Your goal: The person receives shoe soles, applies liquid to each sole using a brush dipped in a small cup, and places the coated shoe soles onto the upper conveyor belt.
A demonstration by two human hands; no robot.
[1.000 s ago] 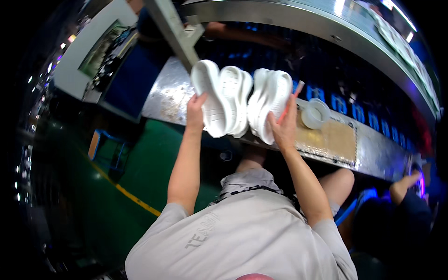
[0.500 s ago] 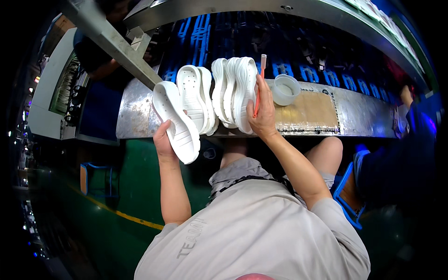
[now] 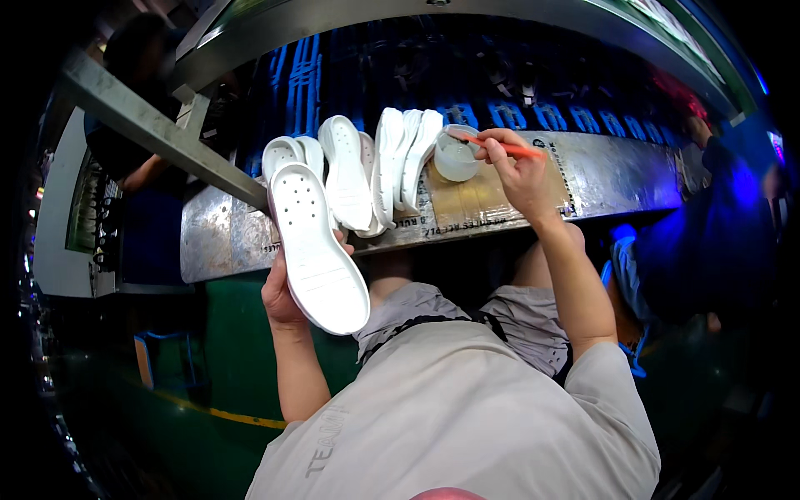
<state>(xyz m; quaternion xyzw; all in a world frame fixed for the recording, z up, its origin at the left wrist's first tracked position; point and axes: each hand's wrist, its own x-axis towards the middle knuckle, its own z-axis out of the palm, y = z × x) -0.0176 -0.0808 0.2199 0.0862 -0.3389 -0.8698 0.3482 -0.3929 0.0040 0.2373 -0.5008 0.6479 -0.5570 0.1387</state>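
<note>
My left hand grips a white shoe sole by its edges, thumb on one side and fingertips on the other. The sole's inner face, with small holes near the toe, is turned up toward me. In my right hand is an orange-handled brush, pinched between thumb and fingers. Its tip points left, at the rim of a translucent plastic cup; whether the tip touches the contents cannot be made out. Between the hands, several white soles stand leaning in a row on the bench.
The metal bench carries a brown cardboard sheet under the cup. A slanted metal post meets the bench at left. Beyond run blue racks on a dark line. People work at both sides; blue-framed stools stand below.
My right hand has moved right and turned the brush from upright to nearly level, its tip at the cup. The held sole has turned more face-up; the other soles now stand farther apart.
</note>
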